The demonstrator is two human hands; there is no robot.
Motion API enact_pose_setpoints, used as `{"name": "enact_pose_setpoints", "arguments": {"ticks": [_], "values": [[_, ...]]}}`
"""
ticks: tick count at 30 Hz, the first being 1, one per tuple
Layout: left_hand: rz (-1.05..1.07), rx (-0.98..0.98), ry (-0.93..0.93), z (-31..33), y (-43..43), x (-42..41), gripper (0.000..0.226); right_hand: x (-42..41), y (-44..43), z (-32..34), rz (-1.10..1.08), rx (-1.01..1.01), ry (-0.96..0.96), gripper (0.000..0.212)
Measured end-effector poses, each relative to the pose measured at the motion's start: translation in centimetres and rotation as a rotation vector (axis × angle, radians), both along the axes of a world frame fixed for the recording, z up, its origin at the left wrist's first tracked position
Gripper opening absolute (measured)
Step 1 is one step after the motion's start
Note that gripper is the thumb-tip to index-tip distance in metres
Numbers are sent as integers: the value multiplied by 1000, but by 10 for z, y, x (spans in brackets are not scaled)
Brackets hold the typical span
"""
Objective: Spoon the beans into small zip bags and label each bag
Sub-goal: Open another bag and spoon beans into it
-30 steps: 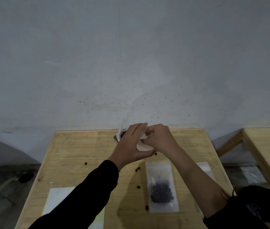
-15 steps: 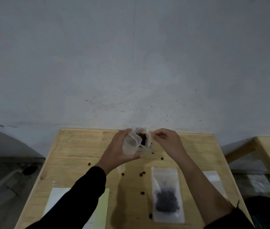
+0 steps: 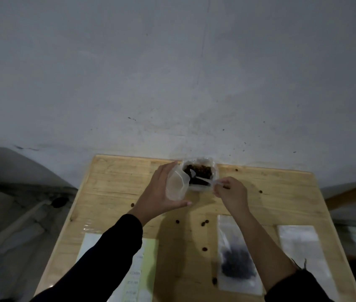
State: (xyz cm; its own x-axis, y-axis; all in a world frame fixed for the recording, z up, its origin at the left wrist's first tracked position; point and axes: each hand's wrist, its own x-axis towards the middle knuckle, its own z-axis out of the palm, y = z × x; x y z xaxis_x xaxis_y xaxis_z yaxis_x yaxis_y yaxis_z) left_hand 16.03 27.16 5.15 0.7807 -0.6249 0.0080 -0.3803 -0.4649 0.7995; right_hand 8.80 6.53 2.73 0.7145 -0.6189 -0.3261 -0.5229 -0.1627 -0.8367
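A clear container of dark beans [image 3: 201, 171] stands at the far edge of the wooden table [image 3: 281, 192]. My left hand [image 3: 161, 192] holds a small empty zip bag [image 3: 176, 186] open beside the container. My right hand [image 3: 230, 192] pinches the handle of a clear plastic spoon [image 3: 203, 179] whose bowl lies in the beans. A filled zip bag [image 3: 235, 258] lies flat near my right forearm. An empty zip bag [image 3: 301, 247] lies to its right.
A label sheet [image 3: 137, 275] with a green strip lies at the near left of the table. Several loose beans [image 3: 205, 223] are scattered over the middle. A grey wall rises behind the table. A second wooden table [image 3: 355, 192] shows at the right edge.
My hands have parted from the container. The left hand now holds the empty bag open, and the right hand has drawn back to the spoon handle. The camera tilted down.
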Motion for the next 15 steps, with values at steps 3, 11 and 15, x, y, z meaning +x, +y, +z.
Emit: {"name": "enact_pose_setpoints", "arguments": {"ticks": [3,11,15], "values": [[5,-11,4,-4,3,2,101,8,7,0,-86,120,-133,17],[9,8,-61,-10,5,8,101,-3,3,4,-68,-191,-368,25],[10,26,-84,-13,3,12,100,-13,-9,-2,-2,-358,-380,34]]}}
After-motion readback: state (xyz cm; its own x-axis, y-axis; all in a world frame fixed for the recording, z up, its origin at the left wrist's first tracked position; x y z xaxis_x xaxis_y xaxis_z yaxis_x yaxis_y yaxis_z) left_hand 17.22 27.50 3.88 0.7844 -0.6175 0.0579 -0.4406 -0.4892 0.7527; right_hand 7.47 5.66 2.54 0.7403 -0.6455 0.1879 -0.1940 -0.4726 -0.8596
